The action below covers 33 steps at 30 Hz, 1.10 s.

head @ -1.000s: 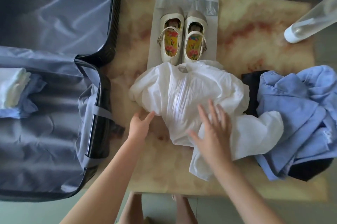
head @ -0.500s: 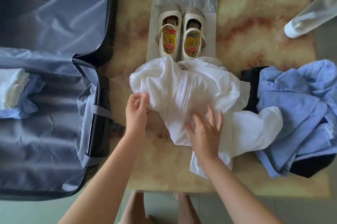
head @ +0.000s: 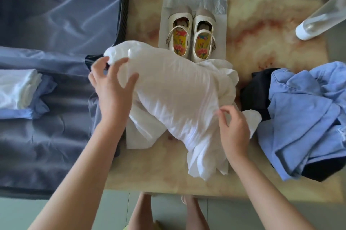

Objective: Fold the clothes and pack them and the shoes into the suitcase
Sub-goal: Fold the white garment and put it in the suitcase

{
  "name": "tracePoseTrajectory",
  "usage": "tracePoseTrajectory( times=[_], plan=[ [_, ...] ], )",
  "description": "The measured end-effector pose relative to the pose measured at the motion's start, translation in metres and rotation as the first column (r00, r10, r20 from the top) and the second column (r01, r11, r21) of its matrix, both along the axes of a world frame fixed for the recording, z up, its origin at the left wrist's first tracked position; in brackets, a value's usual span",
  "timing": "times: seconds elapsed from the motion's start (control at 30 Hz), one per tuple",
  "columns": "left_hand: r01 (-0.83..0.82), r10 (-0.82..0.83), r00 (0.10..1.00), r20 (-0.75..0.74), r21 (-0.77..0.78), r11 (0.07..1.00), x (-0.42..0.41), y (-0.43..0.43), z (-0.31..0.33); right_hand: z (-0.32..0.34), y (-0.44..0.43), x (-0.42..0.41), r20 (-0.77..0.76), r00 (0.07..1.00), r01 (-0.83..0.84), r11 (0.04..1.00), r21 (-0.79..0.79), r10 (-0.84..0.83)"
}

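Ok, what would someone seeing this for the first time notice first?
A crumpled white garment at centre, held by the left grip at its left end and pinched by the right grip on its right edge. Behind it, cream shoes with floral insoles stand on a pale sheet; an open suitcase lies to the left.

A white garment (head: 177,95) lies bunched across the middle of the tabletop (head: 262,42), its left end gripped by the left hand (head: 110,83) at the left edge while the right hand (head: 234,128) pinches its cloth nearer the front edge. A pair of cream shoes (head: 191,36) stands side by side on a pale sheet (head: 221,33) toward the back edge, and blue and dark clothes (head: 309,117) are heaped at the right edge. The open suitcase (head: 125,10) beside the left edge holds folded clothes (head: 17,87).
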<state>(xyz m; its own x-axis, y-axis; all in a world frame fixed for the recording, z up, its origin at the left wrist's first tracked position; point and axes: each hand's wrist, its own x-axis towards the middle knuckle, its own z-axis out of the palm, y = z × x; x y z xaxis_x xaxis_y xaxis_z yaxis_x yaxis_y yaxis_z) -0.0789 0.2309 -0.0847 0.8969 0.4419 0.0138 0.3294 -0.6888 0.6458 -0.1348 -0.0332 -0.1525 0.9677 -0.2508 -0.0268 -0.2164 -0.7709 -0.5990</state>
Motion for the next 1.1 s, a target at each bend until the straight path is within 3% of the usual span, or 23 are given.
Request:
tracePoseTrajectory(
  times=[0.07, 0.17, 0.23, 0.27, 0.37, 0.5, 0.63, 0.73, 0.83, 0.97, 1.1],
  plan=[
    [0.045, -0.036, 0.996, -0.078, 0.12, 0.992, -0.016, -0.006, -0.017, -0.006, 0.001, -0.005, -0.146, 0.987, -0.062, 0.997, 0.055, 0.07],
    [0.21, -0.199, 0.977, -0.076, 0.186, 0.96, -0.047, -0.023, -0.033, -0.012, 0.003, -0.02, -0.294, 0.955, -0.035, 0.999, -0.003, 0.033],
    [0.312, -0.295, 0.948, -0.119, 0.159, 0.937, -0.071, -0.038, -0.043, -0.013, 0.007, -0.031, -0.374, 0.927, -0.021, 1.0, -0.007, 0.017],
    [0.309, -0.293, 0.94, -0.175, 0.07, 0.948, -0.082, -0.045, -0.047, -0.014, 0.01, -0.038, -0.391, 0.92, -0.032, 0.999, -0.007, 0.027],
    [0.09, -0.197, 0.906, -0.374, -0.285, 0.954, -0.105, -0.062, -0.056, -0.019, 0.021, -0.058, -0.369, 0.925, -0.144, 0.981, -0.129, 0.087],
    [-0.136, -0.119, 0.869, -0.479, -0.463, 0.876, -0.114, -0.069, -0.068, -0.035, 0.027, -0.076, -0.372, 0.925, -0.183, 0.953, -0.24, 0.084],
    [-0.215, -0.097, 0.864, -0.495, -0.535, 0.817, -0.113, -0.074, -0.081, -0.034, 0.02, -0.075, -0.235, 0.97, -0.119, 0.962, -0.247, 0.06],
    [-0.293, -0.026, 0.882, -0.47, -0.593, 0.75, -0.103, -0.077, -0.081, -0.011, 0.005, -0.06, -0.21, 0.977, -0.072, 0.988, -0.139, 0.041],
    [-0.323, 0.051, 0.906, -0.42, -0.608, 0.726, -0.09, -0.085, -0.07, 0.018, -0.025, -0.029, -0.177, 0.982, 0.046, 0.99, -0.135, -0.069],
    [-0.298, 0.108, 0.935, -0.338, -0.583, 0.756, -0.075, -0.094, -0.057, 0.057, -0.083, 0.041, -0.061, 0.976, 0.206, 0.978, -0.039, -0.209],
    [-0.224, 0.072, 0.939, -0.337, -0.436, 0.872, -0.071, -0.104, -0.059, 0.08, -0.125, 0.096, -0.077, 0.98, 0.175, 0.981, -0.084, -0.182]
  ],
)
